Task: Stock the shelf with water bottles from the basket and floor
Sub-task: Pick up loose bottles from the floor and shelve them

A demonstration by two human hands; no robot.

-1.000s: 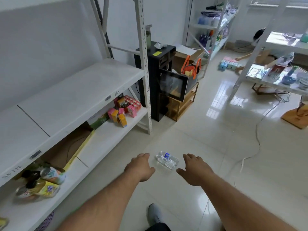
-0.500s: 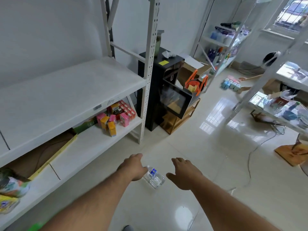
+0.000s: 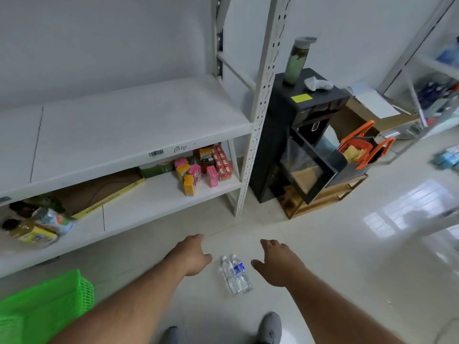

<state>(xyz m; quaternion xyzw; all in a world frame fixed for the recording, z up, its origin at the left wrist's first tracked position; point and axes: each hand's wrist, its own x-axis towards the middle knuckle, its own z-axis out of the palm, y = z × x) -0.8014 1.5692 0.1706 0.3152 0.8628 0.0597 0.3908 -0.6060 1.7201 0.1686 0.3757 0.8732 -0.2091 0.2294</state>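
Two small clear water bottles [image 3: 236, 274] with white caps lie side by side on the glossy floor; one has a blue label. My left hand [image 3: 192, 254] hovers just left of them, fingers relaxed, holding nothing. My right hand [image 3: 279, 263] hovers just right of them, fingers spread, also holding nothing. Neither hand touches the bottles. The white metal shelf [image 3: 124, 127] stands to the left, its middle board bare. A green plastic basket [image 3: 44, 306] sits on the floor at the lower left; its contents are out of sight.
The shelf's lower board [image 3: 154, 202] holds several pink and orange cartons, a flat cardboard piece and some bottles at the left. A black water dispenser [image 3: 293, 135] and an orange-handled basket [image 3: 365, 145] stand to the right. My grey shoes [image 3: 269, 328] are below the bottles.
The view has swung left and down, so the green basket and my shoes now show. Both hands stay on either side of the two bottles, still open.
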